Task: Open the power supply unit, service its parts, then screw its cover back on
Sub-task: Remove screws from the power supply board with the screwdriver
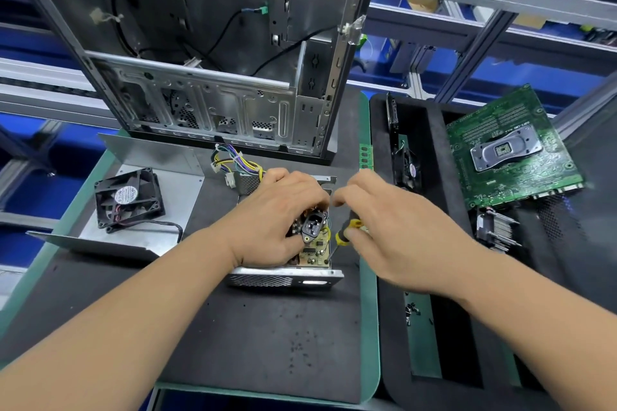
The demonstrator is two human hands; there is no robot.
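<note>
The power supply unit (287,275) lies open on the dark mat, its circuit board (315,252) and black power socket (312,227) showing. My left hand (272,220) rests over the board, its fingers curled around the internal parts beside the socket. My right hand (387,227) grips a yellow-and-black screwdriver (345,232), whose tip points down at the board's near right corner. The bundle of coloured wires (233,162) comes out at the unit's far side. The removed metal cover (133,210) lies to the left with the black fan (128,198) on it.
An empty computer case (213,53) stands upright behind the unit. On the right, a black foam tray (434,150) holds a green motherboard (510,147), a second fan (409,170) and a heatsink (495,227). Small screws (412,310) lie in a tray slot.
</note>
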